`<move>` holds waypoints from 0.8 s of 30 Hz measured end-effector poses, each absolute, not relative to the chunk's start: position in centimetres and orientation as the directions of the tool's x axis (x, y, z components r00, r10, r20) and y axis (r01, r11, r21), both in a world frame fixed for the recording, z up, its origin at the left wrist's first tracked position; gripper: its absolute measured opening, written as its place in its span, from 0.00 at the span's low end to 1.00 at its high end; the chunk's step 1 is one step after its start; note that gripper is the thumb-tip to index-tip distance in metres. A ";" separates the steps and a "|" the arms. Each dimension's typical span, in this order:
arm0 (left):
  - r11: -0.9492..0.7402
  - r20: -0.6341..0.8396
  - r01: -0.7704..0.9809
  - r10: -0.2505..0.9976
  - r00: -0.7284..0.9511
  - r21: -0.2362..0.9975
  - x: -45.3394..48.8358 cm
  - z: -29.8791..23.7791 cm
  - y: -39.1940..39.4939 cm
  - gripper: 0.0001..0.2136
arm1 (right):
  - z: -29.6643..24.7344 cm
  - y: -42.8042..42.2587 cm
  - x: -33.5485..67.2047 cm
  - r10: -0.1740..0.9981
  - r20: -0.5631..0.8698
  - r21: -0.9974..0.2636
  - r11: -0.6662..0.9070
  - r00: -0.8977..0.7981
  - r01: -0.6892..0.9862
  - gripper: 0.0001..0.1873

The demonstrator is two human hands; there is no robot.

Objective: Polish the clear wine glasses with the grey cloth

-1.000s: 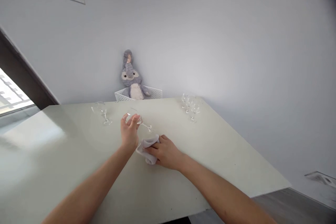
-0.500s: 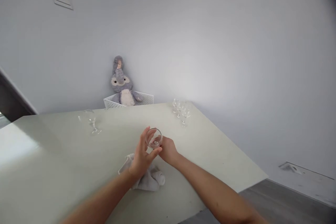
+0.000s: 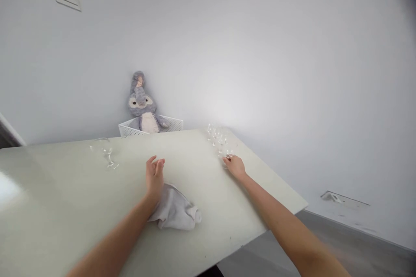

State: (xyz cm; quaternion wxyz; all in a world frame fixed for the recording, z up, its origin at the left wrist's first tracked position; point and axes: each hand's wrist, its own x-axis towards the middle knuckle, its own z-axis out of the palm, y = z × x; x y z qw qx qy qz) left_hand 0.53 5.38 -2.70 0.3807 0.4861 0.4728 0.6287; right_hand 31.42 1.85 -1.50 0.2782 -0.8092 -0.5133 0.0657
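"Glasses (image 3: pixel 222 140) stand bunched toward the far right of the table (image 3: pixel 81 207), and the head view, the only one, puts the right hand (image 3: pixel 235 166) at their near end. What are its fingers doing?"

"Thumb and fingers are drawn in about the nearest glass (image 3: pixel 229 153). The hand masks much of it, so I can't tell whether its foot rests on the table."

"Main danger?"

"A knock, I'd say. The neighbours stand just beside it, so a sideways nudge could chip a rim or tip one over. Letting go with the foot tilted could topple it too."

"And the left hand (image 3: pixel 154 179)?"

"Nothing in it: the fingers are loosely bent, with space inside the curl. Its wrist overlaps the cloth (image 3: pixel 177 210) from here; I can't tell whether they touch. That cloth lies crumpled, well apart from the glasses, though a loose fold might catch on the wrist and drag."

"What of the stemmed glassware (image 3: pixel 110 156) on the left?"

"It barely shows against the pale surface, so a careless leftward sweep could strike it unnoticed. The plush toy (image 3: pixel 149 122) in its white basket (image 3: pixel 175 124), beyond the far edge, seems no hazard."
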 end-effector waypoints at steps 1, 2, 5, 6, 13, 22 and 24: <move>-0.233 0.216 -0.046 0.946 -0.243 0.971 0.3 -3.1 5.8 0.19 | -1.7 2.1 32.0 0.859 0.169 -0.516 -0.340 0.483 0.786 0.18; -0.212 0.190 -0.069 0.951 -0.243 0.975 0.1 -3.5 6.1 0.19 | -1.9 2.5 32.4 0.854 0.161 -0.517 -0.354 0.495 0.779 0.18; -0.201 0.165 -0.124 0.953 -0.255 0.972 -0.4 -4.4 6.7 0.18 | -2.1 3.6 33.1 0.845 0.156 -0.529 -0.366 0.512 0.766 0.18; -0.206 0.164 -0.138 0.951 -0.263 0.969 -0.5 -4.5 6.9 0.18 | -2.1 3.8 33.2 0.845 0.158 -0.535 -0.361 0.511 0.763 0.18; -0.246 0.175 -0.179 0.924 -0.339 0.953 -0.6 -3.3 6.6 0.14 | -2.0 1.6 32.9 0.834 0.200 -0.608 -0.307 0.515 0.733 0.12; -0.208 -0.285 -0.588 0.720 -0.633 0.781 -6.8 -0.1 8.7 0.12 | 1.8 -4.8 17.2 0.853 0.314 -0.551 0.522 -0.418 0.652 0.13; -0.191 -0.340 -0.661 0.736 -0.586 0.726 -8.8 -0.1 9.0 0.14 | 1.7 -5.6 13.5 0.724 0.304 -0.370 0.688 -0.619 0.624 0.21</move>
